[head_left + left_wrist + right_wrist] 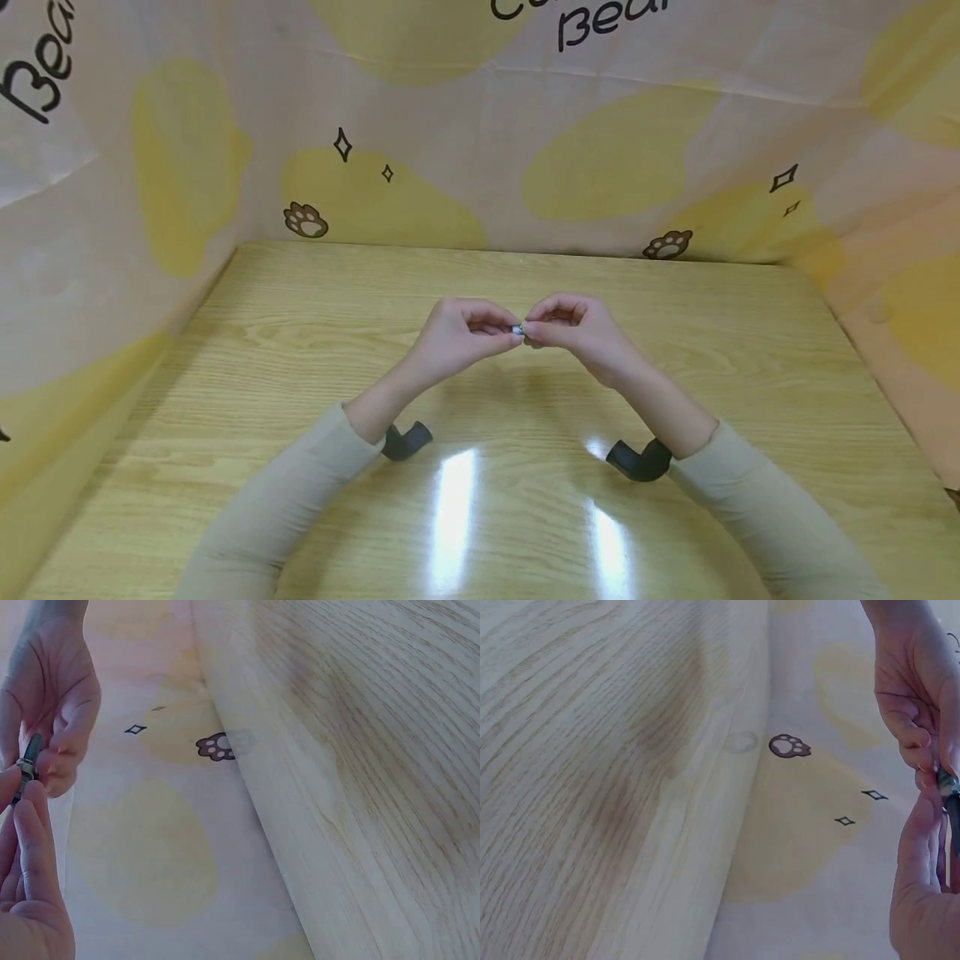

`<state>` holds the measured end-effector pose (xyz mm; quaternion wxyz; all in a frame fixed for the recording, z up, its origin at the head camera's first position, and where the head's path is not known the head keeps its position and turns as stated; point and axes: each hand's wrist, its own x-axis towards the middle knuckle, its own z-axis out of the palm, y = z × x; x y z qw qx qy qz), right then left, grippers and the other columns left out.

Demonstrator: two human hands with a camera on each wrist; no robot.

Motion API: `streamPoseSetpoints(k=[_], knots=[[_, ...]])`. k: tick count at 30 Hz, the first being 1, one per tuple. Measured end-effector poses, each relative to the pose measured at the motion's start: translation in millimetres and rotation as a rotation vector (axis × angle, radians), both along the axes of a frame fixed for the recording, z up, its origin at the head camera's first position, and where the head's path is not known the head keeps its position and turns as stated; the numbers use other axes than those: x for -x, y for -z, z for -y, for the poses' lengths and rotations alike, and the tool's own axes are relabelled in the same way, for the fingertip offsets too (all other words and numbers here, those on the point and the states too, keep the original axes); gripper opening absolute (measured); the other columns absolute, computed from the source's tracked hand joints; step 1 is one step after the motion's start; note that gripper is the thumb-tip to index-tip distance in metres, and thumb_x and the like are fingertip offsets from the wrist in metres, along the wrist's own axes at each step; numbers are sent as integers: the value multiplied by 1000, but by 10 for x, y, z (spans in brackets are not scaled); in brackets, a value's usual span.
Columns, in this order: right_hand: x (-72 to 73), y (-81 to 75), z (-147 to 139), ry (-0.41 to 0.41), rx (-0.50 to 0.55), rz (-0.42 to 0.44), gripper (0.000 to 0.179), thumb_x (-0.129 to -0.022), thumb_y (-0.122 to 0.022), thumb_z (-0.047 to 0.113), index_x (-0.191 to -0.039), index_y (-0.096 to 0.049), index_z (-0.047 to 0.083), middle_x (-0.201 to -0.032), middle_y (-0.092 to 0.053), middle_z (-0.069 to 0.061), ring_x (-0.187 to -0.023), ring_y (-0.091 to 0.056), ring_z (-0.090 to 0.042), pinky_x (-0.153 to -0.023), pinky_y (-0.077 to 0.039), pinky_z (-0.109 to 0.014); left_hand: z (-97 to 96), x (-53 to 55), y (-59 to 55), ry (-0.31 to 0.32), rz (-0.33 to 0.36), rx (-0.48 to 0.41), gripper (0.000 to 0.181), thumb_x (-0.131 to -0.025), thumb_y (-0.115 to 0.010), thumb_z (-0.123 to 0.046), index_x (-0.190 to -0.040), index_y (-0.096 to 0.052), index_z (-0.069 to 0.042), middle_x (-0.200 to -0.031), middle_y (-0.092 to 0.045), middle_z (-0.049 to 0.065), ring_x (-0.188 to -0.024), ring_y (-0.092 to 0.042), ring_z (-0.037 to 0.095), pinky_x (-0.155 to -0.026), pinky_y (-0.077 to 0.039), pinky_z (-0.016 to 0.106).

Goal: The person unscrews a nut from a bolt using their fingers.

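Note:
A small metal bolt with a collar like a nut around it is held between both hands, above the wooden table. My left hand pinches one end of it between thumb and fingertips. From the other side, my right hand pinches it too, so the two sets of fingertips nearly meet. In the left wrist view the threaded shank points up toward the right hand. The right wrist view catches the bolt at its right edge, partly covered by fingers.
The table has a pale wood grain and shows bright light reflections near its front. A patterned cloth hangs along its back and both sides. Black curved pieces stick out at both wrists, by the sleeve cuffs.

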<state>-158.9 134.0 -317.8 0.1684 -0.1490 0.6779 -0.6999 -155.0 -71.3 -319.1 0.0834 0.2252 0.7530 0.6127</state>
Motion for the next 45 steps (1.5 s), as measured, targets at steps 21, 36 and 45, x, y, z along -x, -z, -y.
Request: streamPoseSetpoints(k=[21,36,45], knots=[[2,-32,17,2,38,-6,19,-79,-66,-6,-91,-64,8,-89,-66,-3,-82,-64,-16,-78,-54,-28,18,27,22,-5,84,-64,17,-80,-74,-10,-93,-70,-1,-89,-70,9,-79,-67,22,-74,-56,34],[-23,-7,37,-21,21,17,17,-82,-64,-6,-91,-65,9,-88,-67,-3,-82,-65,-15,-80,-54,-30,52,24,44,-15,113,-55,17,-79,-74,-10,-93,-70,-1,-88,-69,9,-79,-68,22,-74,-56,34],[-44,-22,62,10,-20,111,10,-93,-54,11,-90,-62,6,-76,-66,-4,-65,-64,-15,-67,-56,-29,42,13,37,-16,105,-48,20,-79,-75,-10,-94,-70,2,-88,-70,9,-79,-68,22,-73,-56,34]])
